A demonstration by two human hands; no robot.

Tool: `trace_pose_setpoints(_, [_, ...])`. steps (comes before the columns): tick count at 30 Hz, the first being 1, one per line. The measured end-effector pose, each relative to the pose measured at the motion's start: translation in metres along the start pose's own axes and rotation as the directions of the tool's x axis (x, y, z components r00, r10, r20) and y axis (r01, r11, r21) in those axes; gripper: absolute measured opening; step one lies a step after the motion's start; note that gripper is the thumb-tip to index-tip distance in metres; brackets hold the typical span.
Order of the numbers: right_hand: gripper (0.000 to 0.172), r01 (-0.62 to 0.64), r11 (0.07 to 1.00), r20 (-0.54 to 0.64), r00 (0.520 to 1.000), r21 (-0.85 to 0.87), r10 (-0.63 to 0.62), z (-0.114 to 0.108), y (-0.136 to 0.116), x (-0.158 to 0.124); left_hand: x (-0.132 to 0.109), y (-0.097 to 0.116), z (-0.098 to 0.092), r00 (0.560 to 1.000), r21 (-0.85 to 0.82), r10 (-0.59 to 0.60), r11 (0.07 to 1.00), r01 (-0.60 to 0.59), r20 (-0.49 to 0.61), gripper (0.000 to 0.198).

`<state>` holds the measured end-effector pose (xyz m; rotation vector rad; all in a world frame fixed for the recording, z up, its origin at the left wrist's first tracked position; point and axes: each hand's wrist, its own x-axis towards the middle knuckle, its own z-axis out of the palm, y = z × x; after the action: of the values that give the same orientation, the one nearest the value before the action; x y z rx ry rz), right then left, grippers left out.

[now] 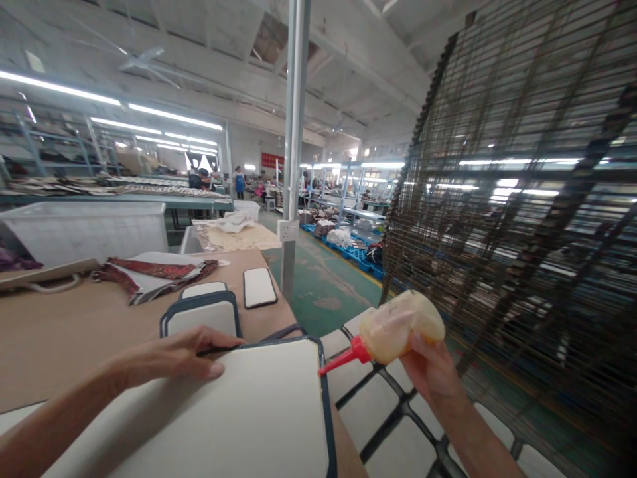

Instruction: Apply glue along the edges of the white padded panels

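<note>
My right hand (pixel 432 368) is wrapped round a squeeze bottle (pixel 403 325) of yellowish liquid, tilted down to the left. Its red nozzle tip meets the inner side of the dark edging on a large white panel (pixel 269 405), near the far right corner. A thin yellowish line shows along that edging. With my left hand (pixel 189 355) I grip the panel's far edge, the thumb lying on the white face and the fingers at the dark rim. Beyond it lie a stack of smaller dark-edged panels (pixel 199 320) and a single small white panel (pixel 259 287).
The brown-covered table (pixel 60 345) carries a folded red-patterned fabric piece (pixel 159 272). More dark-edged panels (pixel 388 425) lie low on the right, below a tall wire rack (pixel 497 199). A metal post (pixel 293 133) stands past the table's edge. A white bin (pixel 94 232) is at the left.
</note>
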<state>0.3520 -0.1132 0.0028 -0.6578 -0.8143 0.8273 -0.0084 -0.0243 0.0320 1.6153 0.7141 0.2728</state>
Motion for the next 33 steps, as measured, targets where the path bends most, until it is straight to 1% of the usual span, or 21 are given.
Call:
trace_pose_setpoints(3, [0.046,0.014,1.000,0.024,1.000,-0.021,-0.013,-0.001,-0.002,-0.002,-0.003,0.006,0.000,1.000,0.006,-0.019,1.000,0.019,-0.001,0.050])
trace_pose_setpoints(5, [0.046,0.020,0.999,0.054,0.998,-0.028,-0.018,0.001,-0.004,-0.004,-0.005,0.006,0.000,0.997,-0.020,-0.031,0.999,0.030,-0.065,0.049])
trace_pose_setpoints(7, [0.048,0.013,0.999,0.109,0.994,-0.034,-0.009,0.004,-0.007,-0.006,-0.005,0.002,0.000,0.989,-0.064,-0.043,0.997,0.034,-0.142,0.047])
trace_pose_setpoints(8, [0.049,0.007,0.999,0.140,0.990,-0.035,-0.002,0.006,-0.008,-0.007,-0.004,0.000,0.000,0.986,-0.080,-0.050,0.996,0.037,-0.159,0.047])
trace_pose_setpoints(11, [0.049,-0.011,1.000,0.222,0.975,-0.025,0.016,0.011,-0.013,-0.010,-0.003,-0.008,0.000,0.988,-0.100,-0.053,0.994,0.039,-0.145,0.050])
trace_pose_setpoints(14, [0.046,-0.025,1.000,0.255,0.967,-0.001,0.025,0.013,-0.015,-0.012,-0.002,-0.012,-0.001,0.986,-0.102,-0.051,0.994,0.035,-0.160,0.050])
trace_pose_setpoints(16, [0.046,-0.038,0.999,0.265,0.964,0.013,0.033,0.013,-0.015,-0.013,-0.002,-0.013,-0.002,0.987,-0.113,-0.060,0.993,0.043,-0.150,0.050])
trace_pose_setpoints(19, [0.048,-0.053,0.999,0.266,0.963,0.010,0.048,0.012,-0.014,-0.014,-0.003,-0.010,-0.003,0.995,-0.106,-0.076,0.992,0.068,-0.072,0.055])
trace_pose_setpoints(21, [0.051,-0.063,0.998,0.264,0.962,-0.006,0.062,0.011,-0.014,-0.015,-0.004,-0.008,-0.004,0.996,-0.097,-0.083,0.992,0.078,-0.042,0.056])
trace_pose_setpoints(28, [0.060,-0.098,0.994,0.255,0.961,-0.057,0.109,0.010,-0.014,-0.019,-0.008,-0.006,-0.009,0.994,-0.087,-0.106,0.991,0.103,-0.030,0.053])
trace_pose_setpoints(33, [0.062,-0.125,0.991,0.210,0.968,-0.056,0.134,0.007,-0.012,-0.022,-0.008,-0.014,-0.006,0.990,-0.134,-0.128,0.984,0.120,-0.054,0.052])
